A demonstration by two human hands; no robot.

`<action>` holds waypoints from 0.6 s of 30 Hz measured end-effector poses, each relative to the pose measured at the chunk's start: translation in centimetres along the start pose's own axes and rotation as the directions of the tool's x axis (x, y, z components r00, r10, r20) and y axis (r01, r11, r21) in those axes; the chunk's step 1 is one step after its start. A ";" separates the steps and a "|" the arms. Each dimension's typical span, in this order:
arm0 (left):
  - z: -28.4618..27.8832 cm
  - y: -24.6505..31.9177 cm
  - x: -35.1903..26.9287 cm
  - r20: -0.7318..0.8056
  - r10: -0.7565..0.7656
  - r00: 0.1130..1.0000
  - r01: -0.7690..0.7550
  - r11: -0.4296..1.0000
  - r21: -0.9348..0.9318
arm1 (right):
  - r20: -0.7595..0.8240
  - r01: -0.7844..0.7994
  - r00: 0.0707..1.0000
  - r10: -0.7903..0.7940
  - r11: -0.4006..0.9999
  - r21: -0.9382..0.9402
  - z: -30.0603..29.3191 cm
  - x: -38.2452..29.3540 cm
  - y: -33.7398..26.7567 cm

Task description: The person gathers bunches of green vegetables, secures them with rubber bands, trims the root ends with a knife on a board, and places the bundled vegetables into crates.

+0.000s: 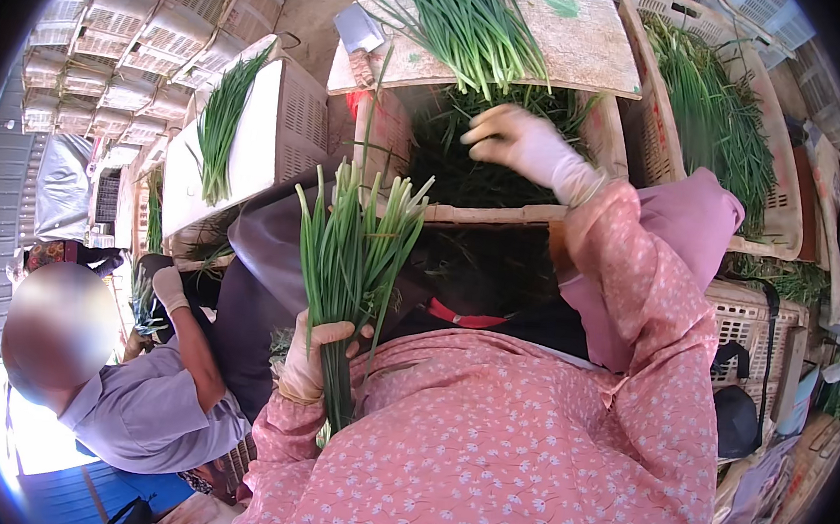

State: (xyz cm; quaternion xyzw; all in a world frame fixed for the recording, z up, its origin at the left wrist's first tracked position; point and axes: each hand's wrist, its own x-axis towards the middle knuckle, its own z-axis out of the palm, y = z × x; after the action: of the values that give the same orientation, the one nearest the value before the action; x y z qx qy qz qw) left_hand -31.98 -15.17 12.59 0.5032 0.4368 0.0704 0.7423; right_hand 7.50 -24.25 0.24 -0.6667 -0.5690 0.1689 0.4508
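In my gloved left hand (326, 350) is a bunch of long green leafy stalks, likely garlic chives (355, 250), with the pale ends pointing away from me. My gloved right hand (519, 145) is raised over a plastic crate (496, 215) of loose greens, its fingers bent and apart, with nothing seen in them. Across the far part of that crate lies a worn white board (589, 36). A pile of the same stalks (472, 32) rests on the board, pale ends towards me. A cleaver (359, 35) with a wrapped handle lies at the board's left corner.
A co-worker (155, 389) sits at the left, a gloved hand near more greens. Beside them a white board (253, 133) on a crate bears another bunch (226, 131). A crate heaped with greens (722, 122) stands at the right. Stacked crates (144, 31) rise at the back left.
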 end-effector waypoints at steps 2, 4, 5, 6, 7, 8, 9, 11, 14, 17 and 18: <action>0.6 0.6 0.2 0.022 -0.032 0.999 0.032 0.999 0.002 | 0.094 0.169 0.980 -0.174 0.984 0.056 2.9 -0.6 -3.6; 1.0 0.2 0.7 0.051 -0.022 0.998 0.022 1.000 0.011 | 0.187 0.199 0.962 -0.198 0.980 0.010 6.1 -0.9 -5.7; 1.1 0.0 0.8 0.067 -0.018 0.998 0.016 1.000 0.018 | 0.214 0.202 0.956 -0.199 0.979 0.010 7.6 -1.1 -5.3; 1.1 -0.1 0.9 0.053 -0.030 0.998 0.029 0.999 0.027 | 0.156 0.238 0.960 -0.233 0.971 -0.013 7.8 -1.2 -4.6; 1.0 -0.1 0.9 0.042 -0.042 0.998 0.040 0.998 0.040 | 0.093 0.271 0.959 -0.266 0.962 -0.041 7.5 -1.1 -4.0; 0.9 -0.1 0.9 0.031 -0.054 0.998 0.052 0.997 0.053 | 0.074 0.215 0.974 -0.214 0.977 -0.005 6.4 -1.2 -2.9; 1.0 0.0 0.8 0.012 -0.020 1.000 0.020 0.999 0.026 | -0.025 0.083 0.996 -0.085 0.993 -0.085 5.3 -1.1 -1.9; 1.4 0.0 0.7 -0.023 0.055 0.998 -0.055 0.998 -0.026 | -0.207 -0.247 0.966 0.155 0.785 -0.568 3.1 -0.5 1.8; 0.5 0.0 0.0 -0.022 0.082 0.996 -0.083 0.997 -0.006 | -0.102 -0.278 0.895 0.435 0.363 -0.889 0.1 -2.4 6.8; -1.1 -0.3 -0.2 -0.015 0.076 0.997 -0.076 0.997 -0.003 | -0.074 -0.305 0.909 0.409 0.537 -0.786 -0.1 -1.5 2.6; -0.9 0.2 -0.6 -0.036 0.056 0.998 -0.056 0.998 0.011 | -0.051 -0.271 0.950 0.307 0.736 -0.620 0.4 -1.2 1.5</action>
State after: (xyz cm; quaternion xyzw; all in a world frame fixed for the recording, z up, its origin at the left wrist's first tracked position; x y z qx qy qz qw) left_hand -32.95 -14.79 12.95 0.5177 0.4364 0.0980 0.7294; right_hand 7.73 -25.15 -1.48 -0.8526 -0.4942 0.0585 0.1592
